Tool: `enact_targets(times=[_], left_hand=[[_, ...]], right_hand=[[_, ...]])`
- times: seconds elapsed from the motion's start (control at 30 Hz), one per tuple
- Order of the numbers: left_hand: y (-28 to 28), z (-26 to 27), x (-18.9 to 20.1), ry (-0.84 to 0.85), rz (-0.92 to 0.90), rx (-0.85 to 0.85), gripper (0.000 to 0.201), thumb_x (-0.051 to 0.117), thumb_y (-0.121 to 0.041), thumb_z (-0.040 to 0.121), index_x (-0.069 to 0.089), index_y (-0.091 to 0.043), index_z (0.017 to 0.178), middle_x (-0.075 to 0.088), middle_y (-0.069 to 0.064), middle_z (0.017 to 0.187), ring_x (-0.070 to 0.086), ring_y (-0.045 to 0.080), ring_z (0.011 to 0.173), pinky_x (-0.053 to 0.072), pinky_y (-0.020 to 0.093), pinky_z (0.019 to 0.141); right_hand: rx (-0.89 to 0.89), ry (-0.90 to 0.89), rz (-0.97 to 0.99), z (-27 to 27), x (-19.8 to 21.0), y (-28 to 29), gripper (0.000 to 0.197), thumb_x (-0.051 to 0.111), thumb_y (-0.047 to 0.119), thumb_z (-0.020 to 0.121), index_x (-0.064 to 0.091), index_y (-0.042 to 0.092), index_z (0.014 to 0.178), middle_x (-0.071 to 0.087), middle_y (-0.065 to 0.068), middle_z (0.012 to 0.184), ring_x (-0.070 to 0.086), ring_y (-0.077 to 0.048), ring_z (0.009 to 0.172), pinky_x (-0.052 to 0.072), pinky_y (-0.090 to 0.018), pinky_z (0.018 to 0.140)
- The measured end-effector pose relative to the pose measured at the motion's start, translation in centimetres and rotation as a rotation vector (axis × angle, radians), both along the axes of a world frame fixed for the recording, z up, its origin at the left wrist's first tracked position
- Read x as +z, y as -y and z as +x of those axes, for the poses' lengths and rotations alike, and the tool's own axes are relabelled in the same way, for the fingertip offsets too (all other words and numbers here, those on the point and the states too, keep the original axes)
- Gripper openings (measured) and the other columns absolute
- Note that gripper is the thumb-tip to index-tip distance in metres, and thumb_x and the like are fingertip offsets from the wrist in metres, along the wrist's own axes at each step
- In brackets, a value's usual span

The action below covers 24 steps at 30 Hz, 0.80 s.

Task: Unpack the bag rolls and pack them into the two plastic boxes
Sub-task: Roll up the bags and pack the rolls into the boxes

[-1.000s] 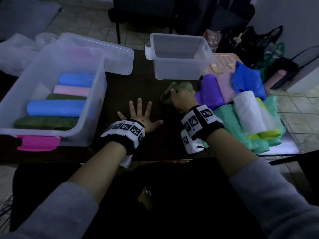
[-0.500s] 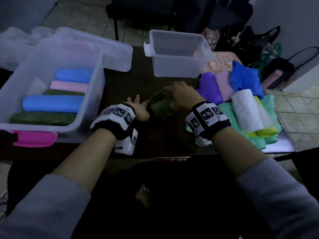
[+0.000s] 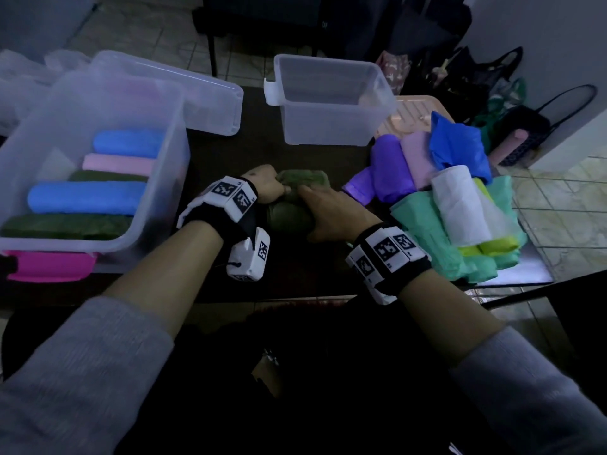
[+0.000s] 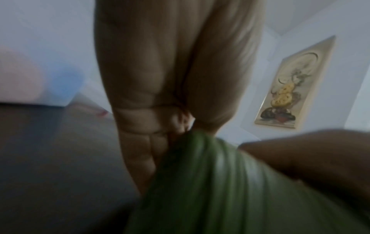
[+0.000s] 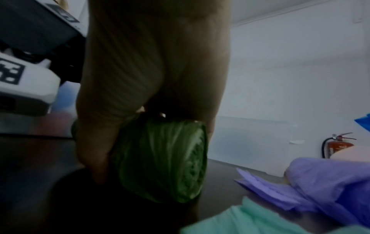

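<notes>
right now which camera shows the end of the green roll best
The right wrist view: the green roll shows its coiled end unblocked, below the right hand. The head view shows only its top between both hands; the left wrist view shows blurred folds.

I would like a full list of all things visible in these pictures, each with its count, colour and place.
dark green roll: one, table centre, gripped by both hands
large box: one, clear, left; holds two blue, one pink, two dark green rolls
small box: one, clear, far centre
lid: one, clear, behind large box
packed rolls: pile at right; purple, lilac, blue, white, mint, yellow
table: one, dark
picture: one, on wall
fire extinguisher: one, red, by wall
left hand: on roll
right hand: on roll
</notes>
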State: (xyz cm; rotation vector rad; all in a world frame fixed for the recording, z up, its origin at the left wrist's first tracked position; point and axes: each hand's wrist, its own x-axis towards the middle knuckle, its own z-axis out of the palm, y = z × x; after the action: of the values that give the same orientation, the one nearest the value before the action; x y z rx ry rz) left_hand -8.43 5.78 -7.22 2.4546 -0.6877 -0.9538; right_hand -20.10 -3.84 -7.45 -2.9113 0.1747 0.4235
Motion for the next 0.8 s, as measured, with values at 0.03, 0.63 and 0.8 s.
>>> enact_targets(times=[0.03, 0.63, 0.8], left_hand=[[0.1, 0.2, 0.0, -0.001, -0.020, 0.024, 0.042, 0.054, -0.030, 0.093, 0.056, 0.002, 0.120, 0.060, 0.020, 0.116, 0.058, 0.031, 0.102, 0.046, 0.035, 0.084], [-0.8, 0.0, -0.4, -0.081, 0.097, 0.101, 0.042, 0.067, -0.032, 0.084, 0.060, 0.005, 0.104, 0.059, 0.014, 0.091, 0.063, 0.033, 0.097, 0.051, 0.035, 0.076], [-0.4, 0.0, -0.2, -0.084, 0.050, 0.096, 0.051, 0.070, -0.015, 0.079, 0.052, 0.003, 0.123, 0.060, 0.021, 0.116, 0.059, 0.037, 0.109, 0.050, 0.041, 0.094]], right_hand=[[0.019, 0.005, -0.016, -0.1, -0.1, -0.1, 0.071, 0.072, 0.029, 0.073, 0.039, 0.012, 0.133, 0.046, -0.011, 0.129, 0.046, -0.030, 0.120, 0.042, -0.041, 0.094], [0.033, -0.088, 0.075, 0.0, -0.7, -1.8, 0.087, 0.074, 0.035, 0.074, 0.028, 0.014, 0.144, 0.048, -0.011, 0.136, 0.047, -0.028, 0.123, 0.040, -0.041, 0.100], [0.030, -0.103, 0.105, 0.1, -1.1, -2.2, 0.080, 0.078, 0.035, 0.069, 0.042, 0.013, 0.136, 0.050, -0.012, 0.131, 0.049, -0.029, 0.119, 0.043, -0.041, 0.098]])
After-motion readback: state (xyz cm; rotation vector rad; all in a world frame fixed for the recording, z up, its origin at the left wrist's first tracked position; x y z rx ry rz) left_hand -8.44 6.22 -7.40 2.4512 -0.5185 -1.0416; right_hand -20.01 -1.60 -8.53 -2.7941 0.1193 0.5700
